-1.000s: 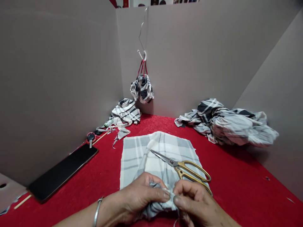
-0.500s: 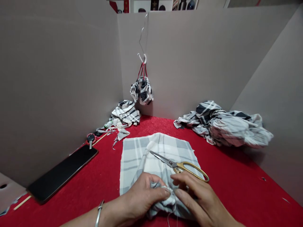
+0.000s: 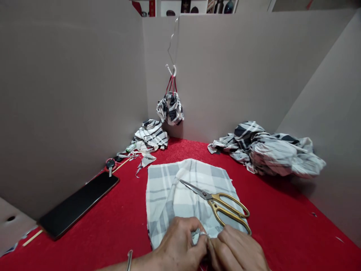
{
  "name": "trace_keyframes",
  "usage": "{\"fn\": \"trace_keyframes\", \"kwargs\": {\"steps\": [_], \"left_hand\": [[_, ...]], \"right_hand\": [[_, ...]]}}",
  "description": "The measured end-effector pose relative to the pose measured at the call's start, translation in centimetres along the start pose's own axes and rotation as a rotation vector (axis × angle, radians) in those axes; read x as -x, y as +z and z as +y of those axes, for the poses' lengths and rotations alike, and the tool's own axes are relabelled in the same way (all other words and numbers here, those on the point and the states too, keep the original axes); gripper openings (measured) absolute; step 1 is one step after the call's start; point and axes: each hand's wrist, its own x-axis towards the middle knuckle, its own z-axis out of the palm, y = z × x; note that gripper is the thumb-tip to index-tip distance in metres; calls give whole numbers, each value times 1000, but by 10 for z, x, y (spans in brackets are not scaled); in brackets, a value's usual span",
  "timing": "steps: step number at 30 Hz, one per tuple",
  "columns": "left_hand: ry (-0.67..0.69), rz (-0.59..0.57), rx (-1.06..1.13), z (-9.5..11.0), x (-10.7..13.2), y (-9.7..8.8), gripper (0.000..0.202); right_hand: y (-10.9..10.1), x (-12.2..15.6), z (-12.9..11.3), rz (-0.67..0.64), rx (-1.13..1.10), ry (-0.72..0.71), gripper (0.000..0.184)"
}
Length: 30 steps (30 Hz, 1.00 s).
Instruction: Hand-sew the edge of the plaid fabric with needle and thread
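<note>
Phone lying at the left edge of the counter. Left hand and right hand are both clenched, pinching a bunched bit of thin plaid cloth together at the near edge. Scissors sit on the cloth just past the right hand. Cloth looks light and floppy, so I'd grab the gathered bunch, not the loose flat part. Crumpled plaid heap is over by the far right corner.
</note>
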Motion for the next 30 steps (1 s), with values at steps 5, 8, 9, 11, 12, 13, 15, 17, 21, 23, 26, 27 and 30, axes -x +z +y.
{"fn": "trace_keyframes", "kwargs": {"steps": [5,8,9,11,12,13,15,17,21,23,26,27,30], "left_hand": [[99,34,16,-2,-1,-4,21],[272,106,-131,-3,0,-6,10],[334,136,-197,-4,1,-6,8],[474,204,-344,-6,2,-4,10],[546,233,-420,-7,2,-3,12],[609,257,-489,-8,2,-2,13],[692,284,-588,-11,2,1,12],[728,292,-637,-17,-1,6,9],[707,271,-686,-31,-8,15,8],[672,239,-675,-32,-9,16,6],[593,181,-538,-23,-8,10,12],[518,167,-453,-18,-8,7,15],[186,20,-87,-7,-9,-2,17]], "right_hand": [[-6,-7,6,-105,-234,153,19],[-9,-8,6,-143,-229,167,18],[-9,-8,4,-149,-211,150,18],[-7,-7,1,-136,-165,126,20],[-6,-7,0,-113,-137,125,22],[-5,-6,-2,-90,-106,124,24],[-2,-7,-4,-47,-50,113,29],[1,-7,-8,-11,-6,77,33],[3,-5,-14,60,46,78,31],[1,-4,-13,57,-28,127,24],[-4,-7,-5,-18,-322,317,20],[-6,-9,-1,-57,-453,453,20],[-12,-15,7,-120,-952,1022,23]]}}
